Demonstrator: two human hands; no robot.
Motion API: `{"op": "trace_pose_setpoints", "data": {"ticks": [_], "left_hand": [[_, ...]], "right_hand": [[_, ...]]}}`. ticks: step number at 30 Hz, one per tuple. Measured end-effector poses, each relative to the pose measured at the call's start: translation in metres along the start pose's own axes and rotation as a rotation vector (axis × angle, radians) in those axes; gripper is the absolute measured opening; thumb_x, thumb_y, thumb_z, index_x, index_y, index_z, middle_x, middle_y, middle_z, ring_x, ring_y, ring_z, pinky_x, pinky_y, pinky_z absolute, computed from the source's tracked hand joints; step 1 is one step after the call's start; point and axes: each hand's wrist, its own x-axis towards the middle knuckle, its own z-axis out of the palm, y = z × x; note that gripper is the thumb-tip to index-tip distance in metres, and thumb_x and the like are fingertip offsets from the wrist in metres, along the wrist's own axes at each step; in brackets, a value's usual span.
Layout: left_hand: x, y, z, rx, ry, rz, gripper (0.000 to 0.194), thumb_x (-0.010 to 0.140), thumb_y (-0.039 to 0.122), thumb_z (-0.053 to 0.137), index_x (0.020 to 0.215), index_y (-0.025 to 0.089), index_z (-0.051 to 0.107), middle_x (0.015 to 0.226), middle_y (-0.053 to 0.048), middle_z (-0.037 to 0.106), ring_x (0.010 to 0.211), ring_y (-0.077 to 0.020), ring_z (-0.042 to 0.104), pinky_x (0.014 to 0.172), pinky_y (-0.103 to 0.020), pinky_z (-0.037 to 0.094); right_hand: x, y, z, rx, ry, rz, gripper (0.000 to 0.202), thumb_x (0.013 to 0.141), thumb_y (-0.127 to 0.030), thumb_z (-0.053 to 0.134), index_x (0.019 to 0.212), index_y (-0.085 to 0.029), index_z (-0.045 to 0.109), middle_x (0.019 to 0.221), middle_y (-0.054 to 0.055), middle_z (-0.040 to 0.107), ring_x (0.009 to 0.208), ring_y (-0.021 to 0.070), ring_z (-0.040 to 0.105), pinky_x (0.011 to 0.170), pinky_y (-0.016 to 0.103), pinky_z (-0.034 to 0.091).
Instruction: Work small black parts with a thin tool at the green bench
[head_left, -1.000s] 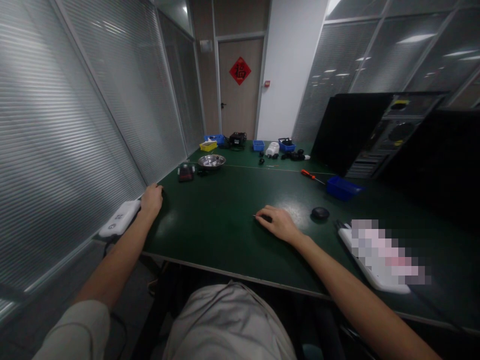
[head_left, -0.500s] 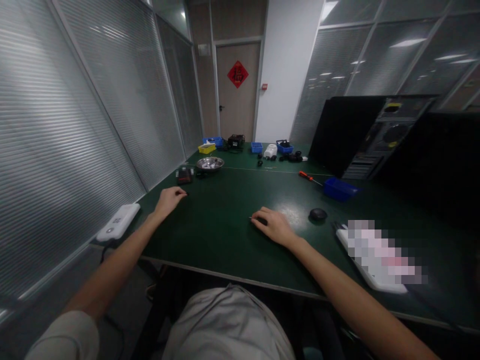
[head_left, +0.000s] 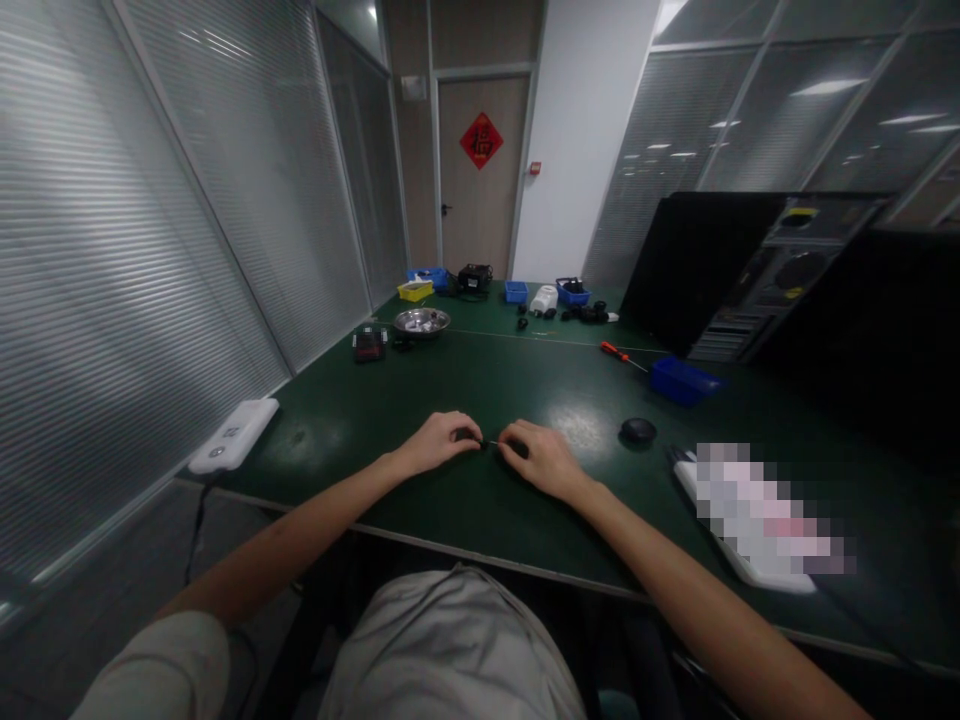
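Observation:
Just above the middle of the green table (head_left: 435,510), my left hand (head_left: 442,442) pinches a small black part (head_left: 484,445) between thumb and fingertips. Facing it, my right hand (head_left: 544,458) has thumb and fingers closed on a thin, light pin-like piece (head_left: 493,443) that points toward the black part. The two pieces lie almost end to end; whether they touch I cannot tell. Both are too small to name exactly. To the right of my right hand rests a round black object (head_left: 638,431).
A metal bowl (head_left: 421,323) and a dark red-black box (head_left: 370,346) stand back left. An orange-handled screwdriver (head_left: 615,351) lies beside a blue bin (head_left: 684,381). A black computer case (head_left: 705,270) stands at right. White devices lie at the left edge (head_left: 236,435) and right front (head_left: 757,560).
My left hand has moved right and toward me with the small black part, from near the dark box to my right hand. My right hand has stayed nearly still.

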Motion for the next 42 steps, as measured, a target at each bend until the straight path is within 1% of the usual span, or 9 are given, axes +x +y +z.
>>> {"op": "trace_pose_setpoints", "data": {"ticks": [3, 13, 16, 22, 28, 33, 38, 40, 42], "left_hand": [[-0.001, 0.001, 0.000, 0.017, 0.005, 0.003, 0.028, 0.094, 0.038, 0.070, 0.116, 0.022, 0.075, 0.103, -0.005, 0.072, 0.079, -0.0149, 0.060, 0.073, -0.027, 0.046], [0.000, -0.001, 0.000, -0.109, 0.008, 0.015, 0.022, 0.094, 0.034, 0.070, 0.110, 0.023, 0.079, 0.108, -0.006, 0.076, 0.099, -0.0194, 0.069, 0.092, -0.030, 0.050], [0.000, -0.001, 0.000, -0.127, 0.012, 0.003, 0.021, 0.093, 0.033, 0.071, 0.109, 0.023, 0.080, 0.108, -0.005, 0.076, 0.100, -0.0197, 0.070, 0.093, -0.031, 0.051], [-0.001, 0.005, 0.002, -0.103, -0.003, 0.067, 0.020, 0.094, 0.033, 0.071, 0.106, 0.022, 0.080, 0.105, -0.006, 0.076, 0.098, -0.0193, 0.070, 0.093, -0.031, 0.051], [0.000, 0.006, 0.007, -0.163, 0.017, 0.035, 0.020, 0.092, 0.035, 0.073, 0.105, 0.022, 0.081, 0.104, -0.005, 0.077, 0.096, -0.0193, 0.071, 0.091, -0.030, 0.052], [-0.002, 0.011, 0.004, -0.204, 0.025, 0.038, 0.021, 0.096, 0.035, 0.067, 0.103, 0.022, 0.081, 0.108, -0.007, 0.076, 0.101, -0.0203, 0.070, 0.095, -0.033, 0.052], [0.003, 0.005, -0.003, -0.066, 0.133, 0.005, 0.023, 0.097, 0.038, 0.065, 0.106, 0.022, 0.080, 0.106, -0.007, 0.073, 0.096, -0.0201, 0.068, 0.087, -0.033, 0.053], [0.007, -0.001, -0.003, 0.038, 0.117, 0.023, 0.022, 0.098, 0.036, 0.064, 0.105, 0.023, 0.080, 0.104, -0.007, 0.071, 0.097, -0.0203, 0.066, 0.088, -0.034, 0.052], [0.009, -0.006, -0.003, 0.125, 0.047, 0.069, 0.021, 0.099, 0.034, 0.062, 0.104, 0.023, 0.080, 0.103, -0.006, 0.071, 0.100, -0.0207, 0.064, 0.090, -0.034, 0.051]], "right_hand": [[0.001, -0.001, 0.000, -0.010, -0.004, 0.007, 0.013, 0.101, -0.032, 0.058, 0.100, -0.025, 0.069, 0.096, 0.001, 0.069, 0.082, 0.0159, 0.064, 0.069, 0.027, 0.038], [0.002, -0.002, 0.003, 0.048, -0.006, -0.061, 0.015, 0.104, -0.031, 0.054, 0.105, -0.025, 0.068, 0.101, 0.002, 0.068, 0.086, 0.0163, 0.065, 0.076, 0.027, 0.044], [0.002, -0.003, 0.002, 0.051, -0.017, -0.067, 0.015, 0.104, -0.031, 0.054, 0.104, -0.025, 0.068, 0.100, 0.002, 0.068, 0.086, 0.0163, 0.064, 0.076, 0.026, 0.045], [0.004, -0.012, 0.004, -0.010, -0.043, -0.079, 0.015, 0.105, -0.032, 0.053, 0.106, -0.025, 0.067, 0.101, 0.003, 0.068, 0.085, 0.0168, 0.065, 0.072, 0.027, 0.043], [0.004, -0.014, 0.007, 0.035, -0.026, -0.069, 0.015, 0.106, -0.032, 0.050, 0.104, -0.024, 0.062, 0.101, 0.002, 0.067, 0.083, 0.0158, 0.064, 0.073, 0.026, 0.043], [0.003, -0.014, 0.005, 0.007, -0.028, -0.079, 0.013, 0.105, -0.032, 0.051, 0.103, -0.024, 0.061, 0.100, 0.002, 0.066, 0.081, 0.0158, 0.063, 0.071, 0.027, 0.041], [0.003, -0.014, 0.005, 0.004, -0.035, -0.061, 0.013, 0.105, -0.032, 0.052, 0.102, -0.024, 0.063, 0.099, 0.002, 0.066, 0.078, 0.0151, 0.062, 0.068, 0.027, 0.040], [0.003, -0.013, 0.005, 0.007, -0.033, -0.057, 0.014, 0.104, -0.032, 0.053, 0.102, -0.024, 0.063, 0.099, 0.002, 0.066, 0.078, 0.0150, 0.062, 0.068, 0.027, 0.040], [0.003, -0.013, 0.005, 0.007, -0.030, -0.059, 0.014, 0.105, -0.033, 0.052, 0.102, -0.024, 0.064, 0.098, 0.002, 0.066, 0.080, 0.0155, 0.062, 0.069, 0.027, 0.040]]}}
